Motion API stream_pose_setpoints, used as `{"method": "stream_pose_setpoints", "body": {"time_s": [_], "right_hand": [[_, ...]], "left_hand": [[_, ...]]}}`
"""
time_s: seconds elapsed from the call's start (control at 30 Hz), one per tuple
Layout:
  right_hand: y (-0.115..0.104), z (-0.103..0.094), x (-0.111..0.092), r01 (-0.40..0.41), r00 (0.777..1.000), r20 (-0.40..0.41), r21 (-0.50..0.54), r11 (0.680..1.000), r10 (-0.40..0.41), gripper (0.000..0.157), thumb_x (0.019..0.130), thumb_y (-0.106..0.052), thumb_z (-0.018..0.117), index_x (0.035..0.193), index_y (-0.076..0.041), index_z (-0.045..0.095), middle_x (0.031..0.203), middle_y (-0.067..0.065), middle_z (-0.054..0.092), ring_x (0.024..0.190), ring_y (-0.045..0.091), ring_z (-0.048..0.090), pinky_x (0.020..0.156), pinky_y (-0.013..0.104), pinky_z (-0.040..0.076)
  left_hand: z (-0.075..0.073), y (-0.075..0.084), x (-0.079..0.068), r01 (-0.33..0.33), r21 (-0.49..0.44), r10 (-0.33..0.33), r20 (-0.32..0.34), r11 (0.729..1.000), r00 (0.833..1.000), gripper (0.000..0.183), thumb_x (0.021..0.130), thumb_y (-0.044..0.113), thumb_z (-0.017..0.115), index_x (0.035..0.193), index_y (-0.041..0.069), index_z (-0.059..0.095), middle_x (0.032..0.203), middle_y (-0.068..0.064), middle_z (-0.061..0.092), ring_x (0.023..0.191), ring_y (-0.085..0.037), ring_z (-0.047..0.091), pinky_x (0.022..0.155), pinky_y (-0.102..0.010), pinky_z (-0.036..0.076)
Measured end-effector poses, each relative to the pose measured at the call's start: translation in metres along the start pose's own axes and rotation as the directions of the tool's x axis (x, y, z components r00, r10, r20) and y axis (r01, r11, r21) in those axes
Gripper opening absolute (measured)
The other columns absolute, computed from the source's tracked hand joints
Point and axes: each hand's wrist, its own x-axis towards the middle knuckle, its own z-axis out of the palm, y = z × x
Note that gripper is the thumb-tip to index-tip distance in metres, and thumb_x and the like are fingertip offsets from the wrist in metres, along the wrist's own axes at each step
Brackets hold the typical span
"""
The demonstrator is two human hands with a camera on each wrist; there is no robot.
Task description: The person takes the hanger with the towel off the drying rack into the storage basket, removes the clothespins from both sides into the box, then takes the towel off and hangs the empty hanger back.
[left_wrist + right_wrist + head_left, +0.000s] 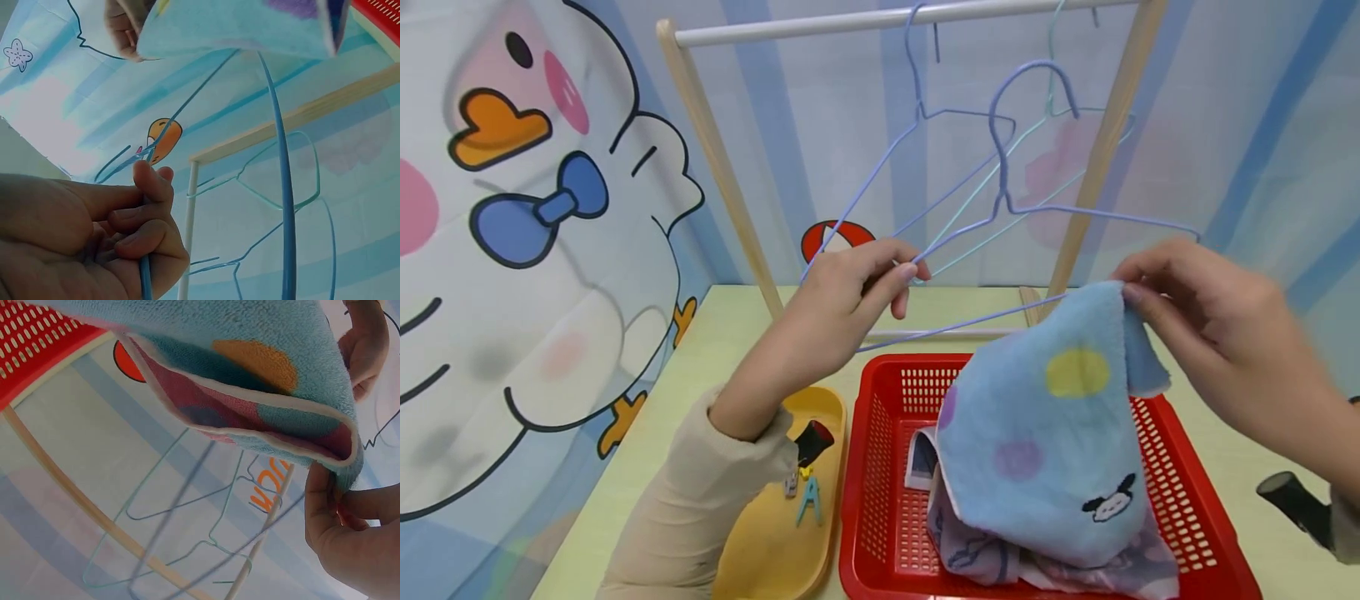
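In the head view my left hand pinches a purple-blue wire hanger by its left shoulder, its hook pointing up. The left wrist view shows the fingers curled round the wire. A light blue towel with coloured spots and a small dog face hangs over the hanger's lower bar. My right hand pinches the towel's upper right edge between thumb and fingers, below the hanger's right shoulder. Seen from the right wrist, the towel is folded, with a white-trimmed edge. Its lower part hangs over the red basket.
Grey patterned cloth lies in the basket. To its left, a yellow tray holds a few clothespins. Behind stands a rack with a white rod, from which another purple hanger and a green hanger hang.
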Motion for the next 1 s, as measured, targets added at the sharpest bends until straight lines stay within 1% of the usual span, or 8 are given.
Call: {"method": "stream_pose_setpoints", "body": {"time_s": [0.2,0.37,0.5,0.6,0.7,0.83,0.9,1.0], "right_hand": [[0.013,0.014,-0.014,-0.018,1.0,0.024,0.053,0.998,0.017,0.027,0.09,0.016,0.063,0.107,-0.003,0.064,0.095,0.001,0.066,0.075,0.001,0.06,0.065,0.009,0.046],[0.028,0.027,-0.03,-0.058,0.996,0.078,0.081,0.995,0.052,0.029,0.088,0.014,0.066,0.108,-0.007,0.064,0.097,-0.001,0.065,0.08,0.002,0.061,0.069,0.008,0.048],[0.041,0.038,-0.04,-0.062,0.991,0.121,0.086,0.994,0.051,0.027,0.088,0.011,0.068,0.106,-0.01,0.065,0.095,-0.002,0.065,0.073,0.003,0.058,0.064,0.011,0.047],[0.051,0.048,-0.048,-0.062,0.986,0.16,0.1,0.993,0.045,0.027,0.087,0.011,0.069,0.104,-0.01,0.065,0.092,-0.004,0.064,0.07,0.004,0.055,0.061,0.014,0.045],[0.059,0.056,-0.056,-0.088,0.971,0.23,0.107,0.99,0.062,0.025,0.087,0.009,0.07,0.102,-0.011,0.065,0.09,-0.008,0.062,0.07,0.003,0.053,0.06,0.016,0.046],[0.067,0.062,-0.062,-0.154,0.933,0.343,0.099,0.983,0.112,0.018,0.089,0.001,0.071,0.1,-0.012,0.065,0.089,-0.01,0.061,0.073,0.003,0.054,0.062,0.02,0.049],[0.07,0.063,-0.062,-0.188,0.912,0.387,0.094,0.978,0.138,0.015,0.091,-0.002,0.071,0.1,-0.012,0.065,0.09,-0.01,0.062,0.076,0.004,0.056,0.064,0.022,0.052],[0.073,0.062,-0.062,-0.216,0.897,0.409,0.082,0.973,0.165,0.012,0.092,-0.006,0.071,0.101,-0.013,0.065,0.09,-0.009,0.064,0.077,0.004,0.059,0.066,0.023,0.053]], "left_hand": [[-0.006,0.001,-0.005,0.004,-0.002,-0.004,-0.014,1.0,1.0,0.016,0.106,0.016,0.05,0.098,0.012,0.063,0.076,0.004,0.058,0.054,-0.02,0.035,0.058,-0.033,0.034],[-0.011,0.001,-0.012,0.006,0.005,-0.006,-0.02,1.0,1.0,0.017,0.107,0.017,0.049,0.096,0.013,0.062,0.078,0.004,0.058,0.055,-0.019,0.035,0.06,-0.032,0.035],[-0.016,0.0,-0.018,0.036,0.021,-0.036,-0.025,0.999,0.999,0.015,0.107,0.017,0.049,0.101,0.012,0.062,0.078,0.004,0.057,0.054,-0.019,0.034,0.058,-0.033,0.034],[-0.02,0.001,-0.022,0.063,0.028,-0.062,-0.023,0.998,0.998,0.016,0.107,0.017,0.048,0.098,0.013,0.061,0.08,0.004,0.059,0.052,-0.019,0.033,0.054,-0.033,0.032],[-0.024,0.001,-0.027,0.071,0.032,-0.071,-0.024,0.997,0.997,0.019,0.108,0.017,0.046,0.094,0.013,0.059,0.082,0.005,0.061,0.051,-0.019,0.035,0.054,-0.034,0.031],[-0.029,0.001,-0.035,0.068,0.041,-0.067,-0.028,0.997,0.997,0.023,0.108,0.018,0.046,0.09,0.013,0.058,0.088,0.007,0.064,0.05,-0.018,0.039,0.055,-0.034,0.032],[-0.032,-0.001,-0.04,0.07,0.054,-0.069,-0.027,0.996,0.997,0.02,0.108,0.018,0.046,0.095,0.013,0.061,0.085,0.007,0.063,0.048,-0.017,0.036,0.053,-0.033,0.032],[-0.037,-0.002,-0.048,0.079,0.085,-0.076,-0.034,0.993,0.997,0.019,0.107,0.018,0.047,0.1,0.012,0.064,0.08,0.007,0.06,0.045,-0.017,0.031,0.05,-0.031,0.03]]}}
